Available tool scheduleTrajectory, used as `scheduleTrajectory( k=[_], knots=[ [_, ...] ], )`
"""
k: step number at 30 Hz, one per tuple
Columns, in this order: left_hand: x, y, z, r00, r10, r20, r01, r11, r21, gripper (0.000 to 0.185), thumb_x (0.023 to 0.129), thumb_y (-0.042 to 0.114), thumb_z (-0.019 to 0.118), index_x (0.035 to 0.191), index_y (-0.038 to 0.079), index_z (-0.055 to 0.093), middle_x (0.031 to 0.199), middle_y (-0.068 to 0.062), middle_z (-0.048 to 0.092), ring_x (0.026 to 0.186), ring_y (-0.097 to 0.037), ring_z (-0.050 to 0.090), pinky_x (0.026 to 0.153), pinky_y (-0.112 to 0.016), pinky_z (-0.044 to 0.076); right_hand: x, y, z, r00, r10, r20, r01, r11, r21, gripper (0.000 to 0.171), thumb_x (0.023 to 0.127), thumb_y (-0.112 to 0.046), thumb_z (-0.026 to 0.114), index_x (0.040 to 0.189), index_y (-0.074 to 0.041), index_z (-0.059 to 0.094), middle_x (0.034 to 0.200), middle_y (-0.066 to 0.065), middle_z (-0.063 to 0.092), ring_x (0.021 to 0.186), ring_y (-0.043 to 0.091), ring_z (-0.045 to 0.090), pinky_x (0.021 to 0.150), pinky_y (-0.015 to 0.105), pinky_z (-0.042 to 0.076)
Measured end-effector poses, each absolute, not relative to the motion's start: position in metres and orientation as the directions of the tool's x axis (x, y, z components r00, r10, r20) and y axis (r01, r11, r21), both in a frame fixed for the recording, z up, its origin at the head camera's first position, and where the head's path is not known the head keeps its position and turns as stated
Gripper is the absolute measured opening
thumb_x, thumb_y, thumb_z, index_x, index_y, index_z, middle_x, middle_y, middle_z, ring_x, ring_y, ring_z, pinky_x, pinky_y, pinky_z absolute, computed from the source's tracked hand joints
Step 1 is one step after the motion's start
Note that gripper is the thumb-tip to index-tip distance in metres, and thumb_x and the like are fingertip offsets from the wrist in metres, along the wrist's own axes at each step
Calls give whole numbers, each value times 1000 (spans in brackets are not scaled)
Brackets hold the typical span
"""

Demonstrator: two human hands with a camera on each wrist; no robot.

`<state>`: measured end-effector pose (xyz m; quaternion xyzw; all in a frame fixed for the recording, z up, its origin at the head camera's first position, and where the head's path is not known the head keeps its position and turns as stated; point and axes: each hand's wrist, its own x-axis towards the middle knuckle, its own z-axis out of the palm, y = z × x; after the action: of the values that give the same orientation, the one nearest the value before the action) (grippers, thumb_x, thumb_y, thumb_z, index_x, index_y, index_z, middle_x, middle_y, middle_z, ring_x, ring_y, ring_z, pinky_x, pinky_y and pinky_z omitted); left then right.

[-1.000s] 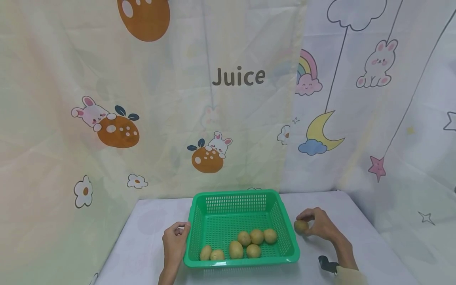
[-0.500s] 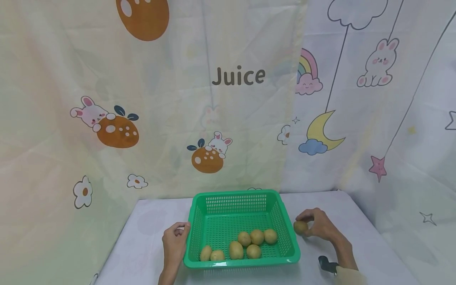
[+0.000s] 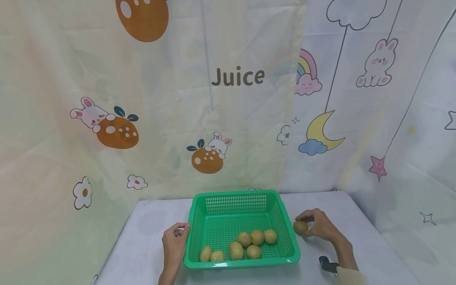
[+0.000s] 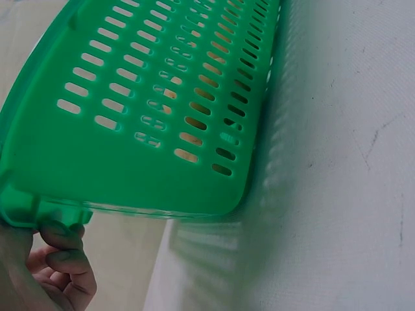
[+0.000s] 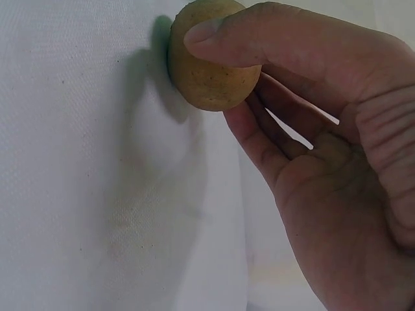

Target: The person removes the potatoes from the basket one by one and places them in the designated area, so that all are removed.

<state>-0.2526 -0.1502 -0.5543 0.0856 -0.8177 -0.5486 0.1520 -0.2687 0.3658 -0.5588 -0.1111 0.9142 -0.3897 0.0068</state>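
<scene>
A green slotted basket (image 3: pixel 283 241) stands on the white table with several small brown potatoes (image 3: pixel 249 243) lying near its front. My left hand (image 3: pixel 175 239) grips the basket's left rim; in the left wrist view its curled fingers (image 4: pixel 61 259) hook under the rim of the basket (image 4: pixel 142 123). To the right of the basket my right hand (image 3: pixel 320 225) pinches one potato (image 3: pixel 301 227) between thumb and fingers, resting on the cloth. The right wrist view shows that potato (image 5: pixel 211 61) under my thumb (image 5: pixel 272 32).
The table (image 3: pixel 149 221) is covered in white cloth, with a cartoon-printed curtain (image 3: pixel 228 99) hanging close behind it. A small black object (image 3: pixel 325 263) lies near my right wrist at the front right. The table's right edge runs beside my right arm.
</scene>
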Motion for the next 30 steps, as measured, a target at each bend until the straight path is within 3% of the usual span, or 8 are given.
scheduleTrajectory(
  k=[23, 30],
  knots=[
    [-253, -150, -554, -941, -308, 141, 13, 384, 923, 28, 108, 18, 70, 114, -8, 77, 65, -5, 72, 56, -16, 65, 53, -22, 53, -268, 365, -561, -977, -207, 49, -177, 662, -728, 62, 64, 1, 96, 123, -1, 79, 124, 16, 81, 118, 40, 74, 105, 63, 58],
    [-254, -150, -555, -941, -309, 141, 11, 387, 922, 28, 108, 19, 70, 113, -7, 78, 66, -4, 71, 56, -15, 63, 53, -22, 52, -269, 363, -561, -982, -188, 30, -150, 666, -731, 63, 64, 0, 98, 124, -2, 79, 124, 14, 81, 119, 39, 75, 105, 65, 57]
  ],
)
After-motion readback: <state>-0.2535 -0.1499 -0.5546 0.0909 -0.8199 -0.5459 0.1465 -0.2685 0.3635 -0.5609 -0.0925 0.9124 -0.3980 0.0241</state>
